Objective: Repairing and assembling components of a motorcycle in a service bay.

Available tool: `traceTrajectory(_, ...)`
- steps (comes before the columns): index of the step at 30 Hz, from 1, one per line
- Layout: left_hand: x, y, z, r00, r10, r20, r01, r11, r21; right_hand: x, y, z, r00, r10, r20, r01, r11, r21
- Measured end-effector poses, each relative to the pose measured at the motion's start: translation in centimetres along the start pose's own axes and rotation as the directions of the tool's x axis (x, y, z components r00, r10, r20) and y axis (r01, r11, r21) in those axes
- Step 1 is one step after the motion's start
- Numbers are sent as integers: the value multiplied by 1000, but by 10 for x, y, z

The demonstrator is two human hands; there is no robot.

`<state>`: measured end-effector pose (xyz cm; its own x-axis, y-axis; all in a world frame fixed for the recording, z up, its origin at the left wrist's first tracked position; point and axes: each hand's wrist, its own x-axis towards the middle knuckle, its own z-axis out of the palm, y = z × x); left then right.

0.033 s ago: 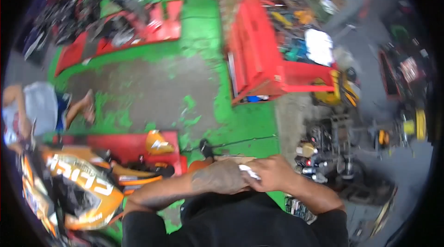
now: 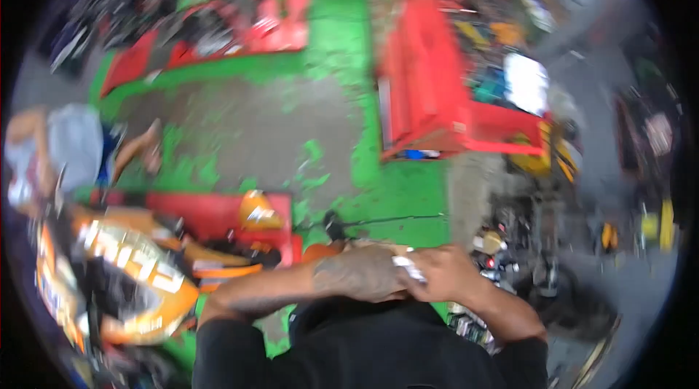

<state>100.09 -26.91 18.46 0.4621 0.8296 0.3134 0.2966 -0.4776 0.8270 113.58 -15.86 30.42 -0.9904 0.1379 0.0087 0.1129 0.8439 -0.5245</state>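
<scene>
My two hands meet in front of my body, over the dark top I wear. The left hand [image 2: 362, 273] shows its back, and its fingers are hidden beside and under the other hand. My right hand [image 2: 442, 272] is closed, with bent fingers pressed on a small white crumpled piece [image 2: 409, 266], perhaps paper or cloth. That piece sits between the two hands; blur hides its exact kind. An orange-and-black motorcycle [image 2: 138, 272] stands to the left of my left forearm.
A person [image 2: 69, 145] sits at the far left by the motorcycle. An orange panel [image 2: 258, 210] lies on a red platform [image 2: 204, 207]. Ahead right stands a red tool cabinet [image 2: 429, 61] with tools and a white sheet [image 2: 526, 83] on top. Bottles and parts [image 2: 495, 258] line the right.
The whole view has shifted, so the cabinet, motorcycle and person appear farther right and a little higher. My hands stay together around the white piece, slightly farther right in the picture.
</scene>
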Motion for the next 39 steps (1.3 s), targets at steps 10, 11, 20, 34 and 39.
traceTrajectory(10,20,-35,-121,979,-159,-130,149,985,-82,114,113,-40,947,-242,210,257,965,-44)
traceTrajectory(11,21,-43,-123,970,-183,-157,170,981,-94,130,126,-40,922,-314,228,330,943,-36)
traceTrajectory(20,-37,-76,-211,530,-631,-566,48,689,-723,218,246,-86,925,-299,235,333,935,-121)
traceTrajectory(34,26,-258,-359,653,81,-753,271,903,333,361,215,-63,942,-23,334,-224,697,681)
traceTrajectory(39,95,-204,-436,835,129,-536,79,934,347,365,249,-23,993,54,106,-82,956,283)
